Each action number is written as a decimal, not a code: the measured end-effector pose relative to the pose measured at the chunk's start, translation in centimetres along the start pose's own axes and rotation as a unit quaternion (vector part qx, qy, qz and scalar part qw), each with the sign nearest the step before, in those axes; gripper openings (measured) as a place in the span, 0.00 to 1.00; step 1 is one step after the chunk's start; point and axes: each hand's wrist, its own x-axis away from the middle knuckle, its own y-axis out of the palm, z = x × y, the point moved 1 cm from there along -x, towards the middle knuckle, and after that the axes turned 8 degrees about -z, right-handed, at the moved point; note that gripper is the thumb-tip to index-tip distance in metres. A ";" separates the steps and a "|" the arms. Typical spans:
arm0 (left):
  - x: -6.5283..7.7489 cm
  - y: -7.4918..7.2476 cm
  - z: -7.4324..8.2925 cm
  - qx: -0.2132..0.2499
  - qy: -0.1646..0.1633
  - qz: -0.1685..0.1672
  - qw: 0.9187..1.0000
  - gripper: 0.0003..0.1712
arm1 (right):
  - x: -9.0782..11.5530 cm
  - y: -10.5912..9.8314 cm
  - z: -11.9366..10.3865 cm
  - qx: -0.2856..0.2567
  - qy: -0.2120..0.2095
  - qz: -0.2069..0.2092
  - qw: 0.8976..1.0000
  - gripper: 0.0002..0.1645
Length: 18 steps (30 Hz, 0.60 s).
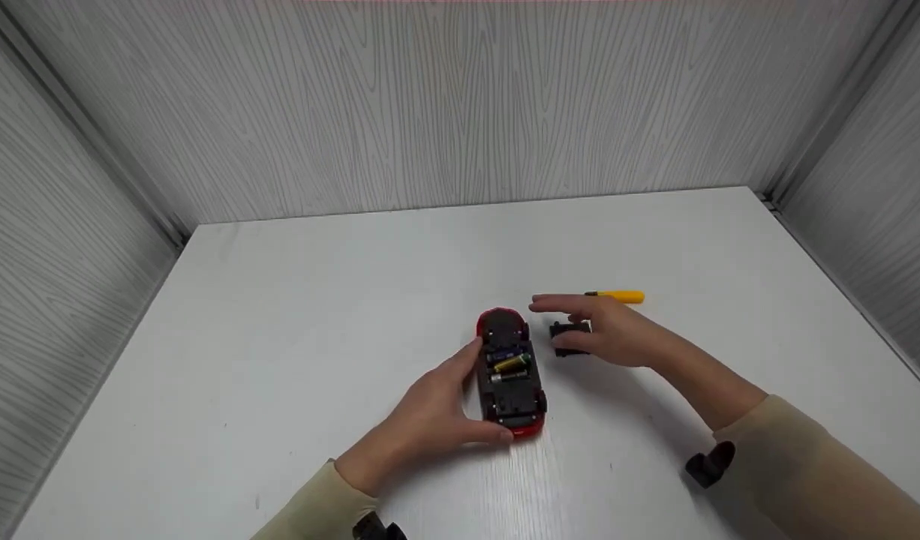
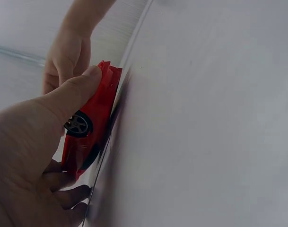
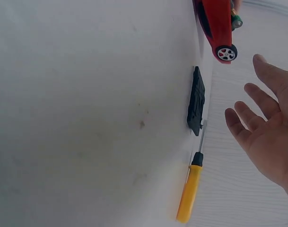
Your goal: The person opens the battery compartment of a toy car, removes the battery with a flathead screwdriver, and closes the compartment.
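A red toy car (image 1: pixel 516 401) lies upside down on the white table, its black underside facing up. Several batteries (image 1: pixel 511 364) show in the open compartment; a yellowish one sits askew. My left hand (image 1: pixel 434 409) holds the car from the left, thumb at the near end and fingers along its side; the left wrist view shows this hand (image 2: pixel 25 137) around the red body (image 2: pixel 103 99). My right hand (image 1: pixel 617 334), empty with fingers spread, hovers over a black plastic cover (image 1: pixel 560 328). From the right wrist, the cover (image 3: pixel 196 101) lies flat on the table, apart from that hand.
A screwdriver with a yellow handle (image 1: pixel 628 296) lies just beyond the right hand, its shaft end by the cover. Grey wood-grain panels (image 1: pixel 445 105) wall the table at the back and both sides.
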 end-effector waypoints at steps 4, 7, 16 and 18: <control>0.1 -0.2 0.2 -0.014 0.006 -0.001 1.000 0.74 | -0.3 0.8 -0.3 0.024 -0.021 -0.011 0.999 0.33; 0.4 -0.4 0.6 -0.034 0.009 -0.002 0.999 0.73 | -0.6 1.1 -0.6 0.044 -0.034 -0.012 0.998 0.34; 2.2 -0.8 2.4 -0.111 0.029 -0.039 0.993 0.67 | -1.1 1.6 -1.0 0.067 -0.053 -0.023 0.996 0.36; 2.6 -0.8 2.6 -0.125 0.027 -0.059 0.990 0.66 | -1.2 1.7 -0.9 0.068 -0.046 -0.028 0.996 0.37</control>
